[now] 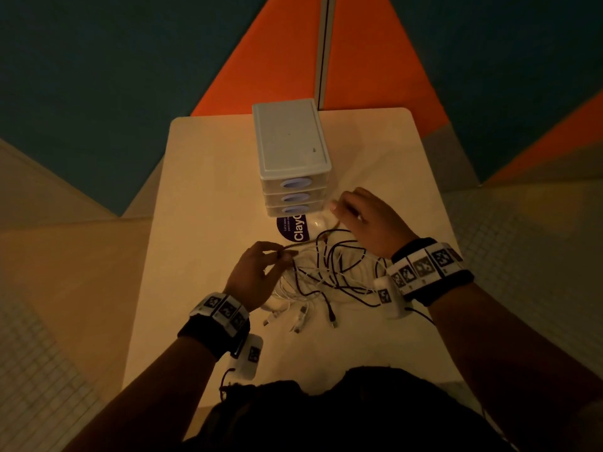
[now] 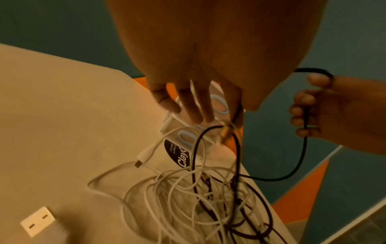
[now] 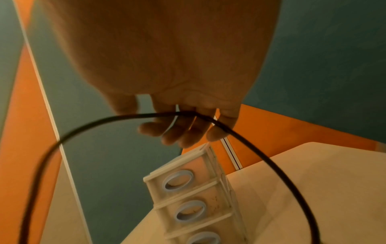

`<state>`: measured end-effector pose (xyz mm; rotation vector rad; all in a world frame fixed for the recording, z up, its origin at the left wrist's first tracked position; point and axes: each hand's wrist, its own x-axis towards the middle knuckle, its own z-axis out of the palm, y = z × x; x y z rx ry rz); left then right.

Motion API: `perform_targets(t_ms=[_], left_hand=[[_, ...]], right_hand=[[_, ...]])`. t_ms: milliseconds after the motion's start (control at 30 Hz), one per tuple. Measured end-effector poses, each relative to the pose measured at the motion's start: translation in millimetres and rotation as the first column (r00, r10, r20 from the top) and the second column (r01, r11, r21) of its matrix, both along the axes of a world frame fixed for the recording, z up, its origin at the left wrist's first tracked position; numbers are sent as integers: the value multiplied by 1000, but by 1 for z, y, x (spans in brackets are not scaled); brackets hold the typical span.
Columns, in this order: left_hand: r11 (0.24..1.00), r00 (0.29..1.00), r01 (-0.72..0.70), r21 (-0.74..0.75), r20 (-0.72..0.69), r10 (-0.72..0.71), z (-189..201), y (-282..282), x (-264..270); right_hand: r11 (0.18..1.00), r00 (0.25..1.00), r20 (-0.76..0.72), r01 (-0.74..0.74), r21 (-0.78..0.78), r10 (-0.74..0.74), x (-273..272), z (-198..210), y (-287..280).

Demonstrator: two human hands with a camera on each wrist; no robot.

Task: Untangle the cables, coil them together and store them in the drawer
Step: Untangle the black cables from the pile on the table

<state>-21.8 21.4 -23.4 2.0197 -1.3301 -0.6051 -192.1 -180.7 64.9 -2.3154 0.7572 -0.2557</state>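
A tangle of black and white cables lies mid-table in the head view, and it shows as a loose heap of cables below my left hand. My left hand hovers at the tangle's left edge. Its thumb and forefinger pinch a black cable near a blurred plug. That cable loops right to my right hand, raised beside the drawers. There the black cable runs across the curled fingers. The white three-drawer unit stands behind the tangle, all drawers closed.
A round purple sticker lies on the table just before the drawer unit. Loose plugs trail toward my body. A white USB plug points at the drawers. The table's right edge runs close to the tangle.
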Motion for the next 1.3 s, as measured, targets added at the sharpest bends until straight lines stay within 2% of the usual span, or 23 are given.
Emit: perform_targets(t_ms=[133, 267, 400, 500, 667, 767, 867, 933, 1000, 1067, 1133, 1233, 1300], left_hand=[[952, 967, -248, -180, -107, 231, 18, -2, -1], [919, 928, -343, -194, -223, 299, 29, -4, -2], [875, 892, -419, -243, -289, 347, 44, -1, 3], [897, 923, -383, -218, -135, 361, 46, 1, 10], [959, 959, -277, -67, 34, 280, 34, 3, 21], [968, 930, -240, -68, 271, 250, 25, 11, 26], [970, 918, -221, -101, 313, 242, 34, 11, 22], [957, 939, -254, -137, 200, 278, 44, 8, 20], [934, 953, -301, -193, -22, 302, 51, 5, 18], [905, 928, -352, -239, -211, 305, 58, 2, 14], [881, 915, -375, -288, -270, 301, 64, 1, 13], [865, 923, -365, -344, -254, 289, 64, 2, 17], [871, 907, -381, -312, -308, 286, 65, 0, 17]], right_hand=[[992, 980, -153, -129, -17, 125, -14, -5, 5], [983, 989, -53, -131, 132, 139, -31, -17, 5], [993, 977, -177, -112, 48, 118, -43, -33, -3], [993, 991, -135, -2, 115, 17, -47, -49, -11], [972, 975, 92, 188, 143, -202, -42, -40, -19], [972, 957, 199, 186, 145, -213, -40, -26, -21], [982, 957, 229, 157, 103, -177, -38, -19, -19], [986, 962, 222, 149, 70, -161, -38, -17, -17], [988, 964, 216, 144, 60, -154, -36, -18, -15], [987, 964, 216, 140, 84, -156, -36, -19, -13], [986, 961, 228, 140, 95, -158, -35, -18, -11], [981, 956, 228, 166, 102, -185, -32, -17, -10], [968, 955, 226, 148, 204, -194, -29, -12, -8]])
